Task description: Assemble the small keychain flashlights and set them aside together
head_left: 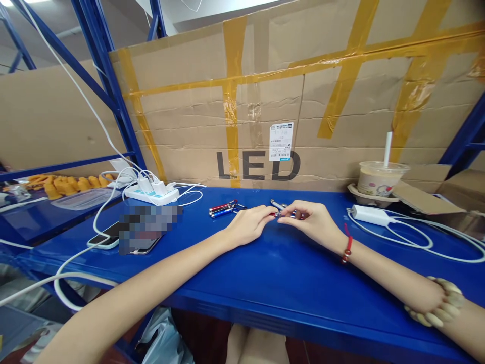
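Note:
My left hand (pixel 250 224) and my right hand (pixel 312 220) meet over the blue shelf top (pixel 288 273), both pinching one small pen-like metal piece (pixel 278 215) between their fingertips. To their left lie several more small pens (pixel 223 208) in red, blue and silver, and another silver one (pixel 278 204) lies just behind the hands. My right wrist wears a red string bracelet, and a beaded bracelet sits higher on that forearm.
A white power strip (pixel 151 192) with plugs and cables stands at the back left, with phones (pixel 113 236) in front of it. A lidded drink cup with a straw (pixel 381 178) and a white adapter with cord (pixel 371 215) are at right. A taped cardboard sheet marked LED (pixel 265 111) forms the back wall.

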A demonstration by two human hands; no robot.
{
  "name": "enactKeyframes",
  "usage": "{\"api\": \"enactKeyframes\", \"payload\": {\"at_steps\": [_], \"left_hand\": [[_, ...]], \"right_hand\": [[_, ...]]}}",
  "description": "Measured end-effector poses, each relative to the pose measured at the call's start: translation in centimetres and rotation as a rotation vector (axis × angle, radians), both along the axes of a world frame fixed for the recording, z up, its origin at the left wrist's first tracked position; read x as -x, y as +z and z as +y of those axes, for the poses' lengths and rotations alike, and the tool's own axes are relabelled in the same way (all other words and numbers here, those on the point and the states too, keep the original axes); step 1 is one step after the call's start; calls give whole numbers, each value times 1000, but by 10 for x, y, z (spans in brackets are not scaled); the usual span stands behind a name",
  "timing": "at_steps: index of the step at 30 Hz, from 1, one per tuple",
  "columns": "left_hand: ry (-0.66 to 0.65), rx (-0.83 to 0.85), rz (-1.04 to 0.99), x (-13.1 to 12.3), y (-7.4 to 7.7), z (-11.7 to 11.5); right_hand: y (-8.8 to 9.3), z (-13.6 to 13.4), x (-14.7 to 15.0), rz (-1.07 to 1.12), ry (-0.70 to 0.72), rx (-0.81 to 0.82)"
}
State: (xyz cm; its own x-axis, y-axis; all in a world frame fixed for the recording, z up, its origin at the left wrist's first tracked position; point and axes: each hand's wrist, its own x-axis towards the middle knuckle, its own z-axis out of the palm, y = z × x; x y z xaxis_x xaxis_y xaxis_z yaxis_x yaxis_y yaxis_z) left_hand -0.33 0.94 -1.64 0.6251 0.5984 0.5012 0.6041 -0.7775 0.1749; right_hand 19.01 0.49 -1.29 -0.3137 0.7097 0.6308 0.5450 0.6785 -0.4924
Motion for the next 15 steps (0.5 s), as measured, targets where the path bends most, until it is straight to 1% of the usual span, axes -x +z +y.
{"api": "enactKeyframes", "payload": {"at_steps": [2,8,15], "left_hand": [[5,14,-25,0,0,0],[6,38,-32,2,0,-1],[-49,67,-33,2,-1,-3]], "right_hand": [[2,-2,-1,-40,-4,-91],[2,-1,-5,-146,28,-263],[1,-3,-6,-340,2,-399]]}}
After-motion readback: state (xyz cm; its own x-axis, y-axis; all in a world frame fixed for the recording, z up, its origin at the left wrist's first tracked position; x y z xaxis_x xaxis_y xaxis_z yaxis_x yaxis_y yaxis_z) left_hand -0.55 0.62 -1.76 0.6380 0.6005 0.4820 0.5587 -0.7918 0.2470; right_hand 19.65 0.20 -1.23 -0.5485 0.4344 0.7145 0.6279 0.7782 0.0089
